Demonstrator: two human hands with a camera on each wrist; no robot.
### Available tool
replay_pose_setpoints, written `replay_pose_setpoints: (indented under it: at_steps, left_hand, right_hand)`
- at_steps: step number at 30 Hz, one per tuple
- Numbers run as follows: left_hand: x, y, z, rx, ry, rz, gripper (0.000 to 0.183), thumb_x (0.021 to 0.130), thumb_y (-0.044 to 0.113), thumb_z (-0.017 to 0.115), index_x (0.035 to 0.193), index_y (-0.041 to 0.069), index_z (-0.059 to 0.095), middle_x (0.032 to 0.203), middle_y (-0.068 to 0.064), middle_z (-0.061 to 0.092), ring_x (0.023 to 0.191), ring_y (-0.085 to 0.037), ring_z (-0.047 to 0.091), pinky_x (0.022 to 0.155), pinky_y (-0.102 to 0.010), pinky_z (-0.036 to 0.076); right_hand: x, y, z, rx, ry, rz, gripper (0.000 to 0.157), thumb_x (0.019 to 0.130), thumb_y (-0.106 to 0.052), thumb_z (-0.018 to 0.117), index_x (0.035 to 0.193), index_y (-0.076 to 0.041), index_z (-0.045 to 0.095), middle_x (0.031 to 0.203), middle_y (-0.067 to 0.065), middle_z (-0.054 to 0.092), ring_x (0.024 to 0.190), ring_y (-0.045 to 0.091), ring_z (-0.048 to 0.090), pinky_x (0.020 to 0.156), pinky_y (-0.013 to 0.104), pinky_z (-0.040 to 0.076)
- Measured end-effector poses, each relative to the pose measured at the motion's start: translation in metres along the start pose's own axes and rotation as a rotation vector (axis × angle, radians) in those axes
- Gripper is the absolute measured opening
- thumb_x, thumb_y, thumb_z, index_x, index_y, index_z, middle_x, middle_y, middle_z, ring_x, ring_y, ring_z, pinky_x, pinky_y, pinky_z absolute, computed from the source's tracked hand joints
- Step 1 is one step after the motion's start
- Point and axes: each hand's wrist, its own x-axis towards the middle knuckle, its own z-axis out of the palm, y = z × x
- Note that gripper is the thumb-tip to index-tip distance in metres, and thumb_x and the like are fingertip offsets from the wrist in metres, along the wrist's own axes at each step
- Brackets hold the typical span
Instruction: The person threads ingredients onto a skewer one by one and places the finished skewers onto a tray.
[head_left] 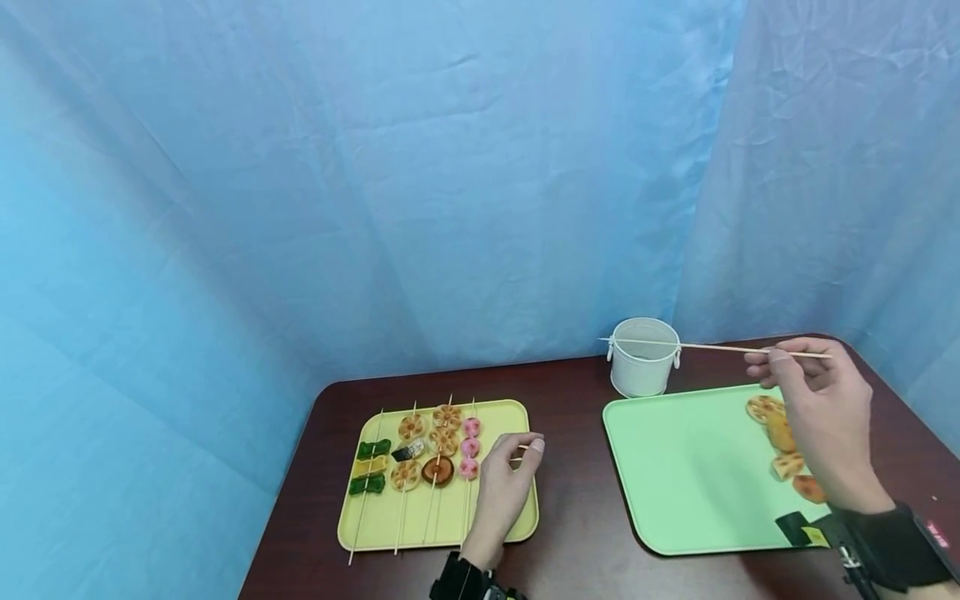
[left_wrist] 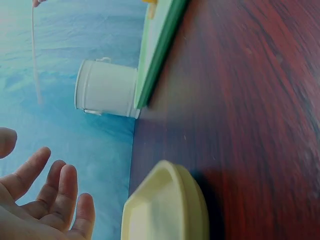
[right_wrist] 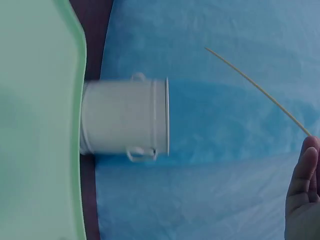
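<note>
My right hand [head_left: 832,408] pinches a thin wooden skewer [head_left: 720,347] between thumb and fingers, with no food on it. In the head view the skewer points left across the mouth of a white bucket [head_left: 645,375]; in the right wrist view its pointed end [right_wrist: 220,56] stands clear of the bucket. My left hand [head_left: 504,492] hovers over the right side of a yellow tray [head_left: 498,414], its fingers [left_wrist: 65,192] loosely bent and holding nothing. Several loaded skewers lie on that tray, with green and yellow pieces [head_left: 369,467], lotus-root-like slices [head_left: 406,475], a brown mushroom-like piece [head_left: 437,471] and pink balls [head_left: 469,447].
A green tray [head_left: 690,467] lies on the right of the dark wooden table [head_left: 570,500]. Along its right side sit several loose food pieces [head_left: 783,433], partly behind my right hand. The bucket stands just behind this tray, near the blue curtain [head_left: 480,208].
</note>
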Motion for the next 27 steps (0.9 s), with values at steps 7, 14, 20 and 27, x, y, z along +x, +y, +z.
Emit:
replay_pose_setpoints:
  at_steps: [7,14,20,27]
  left_hand:
    - [0.001,0.012,0.001,-0.168,-0.077,-0.11,0.031,0.095,0.037,0.058,0.114,0.015,0.069,0.107,0.004,0.064,0.095,-0.011,0.061,0.083,-0.032,0.049]
    - [0.005,0.022,0.017,-0.597,-0.06,-0.266,0.036,0.096,0.026,0.059,0.125,0.006,0.058,0.11,-0.008,0.067,0.106,-0.025,0.062,0.091,-0.038,0.048]
    - [0.008,0.028,0.031,-0.941,-0.009,-0.374,0.043,0.095,0.022,0.059,0.13,0.0,0.048,0.118,-0.016,0.064,0.113,-0.03,0.059,0.096,-0.043,0.045]
    - [0.007,0.031,0.043,-1.052,0.004,-0.416,0.043,0.096,0.021,0.058,0.13,-0.004,0.049,0.12,-0.017,0.062,0.116,-0.029,0.058,0.095,-0.038,0.045]
  right_hand:
    - [-0.014,-0.006,0.023,0.32,-0.126,0.086,0.022,0.095,-0.01,0.058,0.11,0.006,0.056,0.099,0.007,0.072,0.079,0.014,0.065,0.069,0.018,0.051]
    - [-0.033,0.002,0.052,0.448,-0.265,0.138,0.015,0.096,-0.007,0.056,0.105,0.004,0.055,0.099,0.005,0.072,0.084,0.012,0.067,0.069,0.018,0.052]
    - [-0.047,0.009,0.073,0.439,-0.315,0.186,0.019,0.096,-0.01,0.057,0.106,0.006,0.055,0.098,0.004,0.071,0.086,0.013,0.066,0.068,0.021,0.053]
    - [-0.062,0.01,0.091,0.336,-0.372,0.266,0.028,0.096,-0.018,0.059,0.108,0.007,0.057,0.099,0.008,0.072,0.086,0.015,0.066,0.07,0.024,0.053]
